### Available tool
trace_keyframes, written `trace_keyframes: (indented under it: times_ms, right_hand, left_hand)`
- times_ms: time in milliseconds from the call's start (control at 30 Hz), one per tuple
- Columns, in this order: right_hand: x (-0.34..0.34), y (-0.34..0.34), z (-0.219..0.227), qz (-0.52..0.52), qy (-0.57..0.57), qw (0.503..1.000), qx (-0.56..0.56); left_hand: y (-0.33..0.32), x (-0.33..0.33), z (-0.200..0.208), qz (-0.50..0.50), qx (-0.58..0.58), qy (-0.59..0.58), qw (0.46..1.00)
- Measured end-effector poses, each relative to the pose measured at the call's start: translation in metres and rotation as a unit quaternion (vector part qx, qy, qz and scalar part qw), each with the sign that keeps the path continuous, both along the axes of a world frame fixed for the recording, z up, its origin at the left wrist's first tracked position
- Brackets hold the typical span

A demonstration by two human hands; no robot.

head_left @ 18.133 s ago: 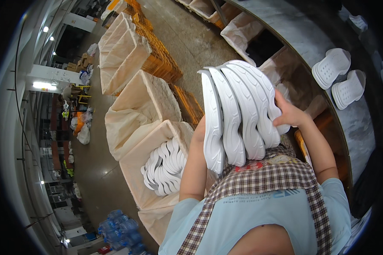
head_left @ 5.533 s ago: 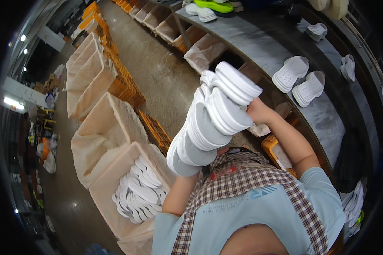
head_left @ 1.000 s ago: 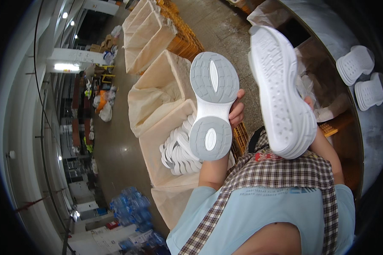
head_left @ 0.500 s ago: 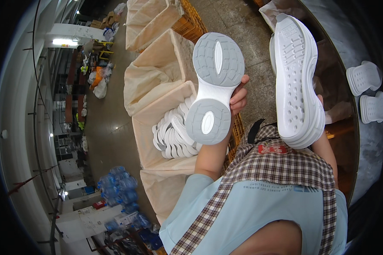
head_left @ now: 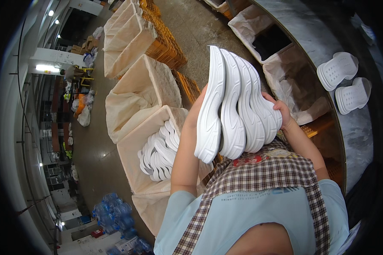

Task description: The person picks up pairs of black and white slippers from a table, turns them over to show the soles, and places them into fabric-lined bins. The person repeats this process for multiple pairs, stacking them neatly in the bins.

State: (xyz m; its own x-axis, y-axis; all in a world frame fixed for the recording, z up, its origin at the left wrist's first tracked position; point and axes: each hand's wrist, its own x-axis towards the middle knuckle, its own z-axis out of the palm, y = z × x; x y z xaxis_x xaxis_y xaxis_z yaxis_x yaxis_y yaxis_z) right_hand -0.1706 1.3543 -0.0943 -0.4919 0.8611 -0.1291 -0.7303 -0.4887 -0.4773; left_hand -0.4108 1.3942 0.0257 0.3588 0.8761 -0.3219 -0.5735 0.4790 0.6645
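Observation:
A row of several white shoe soles (head_left: 232,106) stands side by side between my two hands, in front of my checked apron, with their wavy side walls facing up. My left hand (head_left: 195,107) presses against the leftmost sole; most of its fingers are hidden behind it. At the right end of the row, my right hand (head_left: 281,111) is closed on the last sole, with its fingers bent over the edge. More white soles (head_left: 159,153) lie piled in a cloth-lined bin (head_left: 127,163) to the left of my left forearm.
Further cloth-lined bins (head_left: 134,95) and orange plastic crates (head_left: 168,46) line up at the left. On the grey worktop (head_left: 327,38) at the right sit two white soles (head_left: 338,71). Lined bins (head_left: 281,76) stand below its edge. Blue water bottles (head_left: 112,212) are stacked at lower left.
Half a second ago my hands were apart, with a grey-bottomed sole face on in the left and soles in the right. Now the soles are together in one row, turned side-on.

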Motion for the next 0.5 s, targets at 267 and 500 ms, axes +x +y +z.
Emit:
trace_keyframes:
  times_ms: [267, 500]
  right_hand:
    - [0.000, 0.032, -0.024, 0.098, -0.353, 0.926, 0.096]
    - [0.000, 0.045, -0.048, 0.115, -0.354, 0.924, 0.088]
  left_hand:
    - [-0.001, 0.010, -0.020, -0.072, 0.079, 0.075, 0.991]
    - [-0.012, -0.007, -0.088, 0.138, -0.020, 0.232, 0.963]
